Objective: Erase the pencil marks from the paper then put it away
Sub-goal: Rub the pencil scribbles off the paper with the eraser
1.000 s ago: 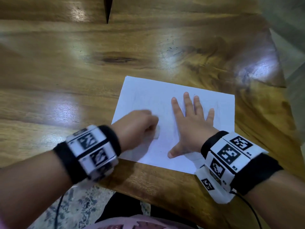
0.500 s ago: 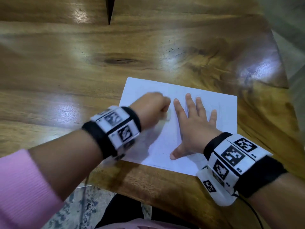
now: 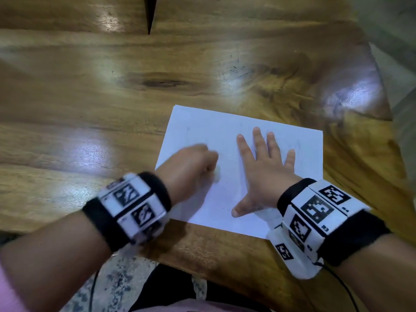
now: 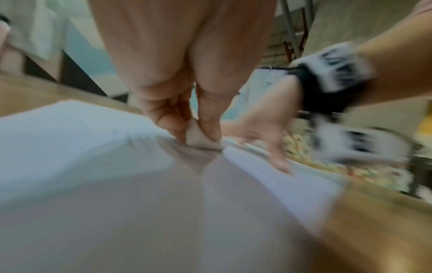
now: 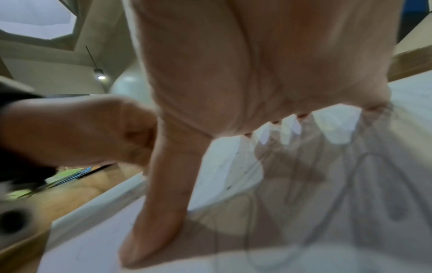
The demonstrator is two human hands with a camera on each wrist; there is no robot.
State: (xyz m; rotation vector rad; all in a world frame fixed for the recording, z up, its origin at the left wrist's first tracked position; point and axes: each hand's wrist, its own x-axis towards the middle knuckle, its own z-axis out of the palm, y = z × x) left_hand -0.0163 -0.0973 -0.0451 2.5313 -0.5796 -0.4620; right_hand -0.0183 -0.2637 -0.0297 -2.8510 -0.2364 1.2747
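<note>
A white sheet of paper (image 3: 225, 136) with faint pencil lines lies near the front edge of the wooden table (image 3: 112, 97). My left hand (image 3: 191, 167) pinches a small white eraser (image 3: 216, 174) and presses it onto the paper's left half. In the left wrist view the eraser (image 4: 198, 138) sits between thumb and fingers (image 4: 168, 118), its bottom on the paper (image 4: 81, 147). My right hand (image 3: 265, 172) lies flat on the paper's right half with fingers spread. In the right wrist view the thumb (image 5: 163, 203) presses the sheet (image 5: 233, 166), where pencil lines show.
The table's front edge (image 3: 225, 255) runs just below the paper, with patterned floor (image 3: 126, 278) beneath it. The tabletop's right corner (image 3: 378, 109) is close to the paper. A dark wedge-shaped gap (image 3: 149, 14) splits the table at the far side.
My left hand with the eraser went up the paper half a second ago and has come back down and to the left. The right hand stays flat on the sheet.
</note>
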